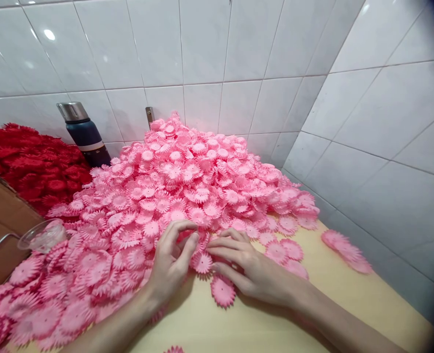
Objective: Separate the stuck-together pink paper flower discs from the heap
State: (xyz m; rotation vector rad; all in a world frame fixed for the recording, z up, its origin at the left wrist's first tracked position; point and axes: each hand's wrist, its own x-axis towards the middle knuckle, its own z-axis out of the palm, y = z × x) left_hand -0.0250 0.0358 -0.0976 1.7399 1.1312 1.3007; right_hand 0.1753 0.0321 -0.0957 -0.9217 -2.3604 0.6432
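Scalloped pink artificial-flower layers, each with a tiny centre hole, lie heaped in front of me. My left hand point(173, 257) is at the near edge of the heap, fingers curled and thumb bent toward them; what lies between them is partly hidden. Facing it, my right hand point(244, 262) has its fingertips and thumb drawn together at the right edge of a small pink flower layer point(203, 263), which sits between both hands. Just below the right thumb, another pink flower layer point(223, 290) rests flat on the table.
The pink heap point(202, 171) rises against the tiled wall point(202, 49). At left are a red pile point(33, 166), a dark blue bottle point(86, 137), a cardboard box point(4, 220) and a clear plastic cup point(46, 235). A pink stack point(345, 251) lies right on the table point(349, 299).
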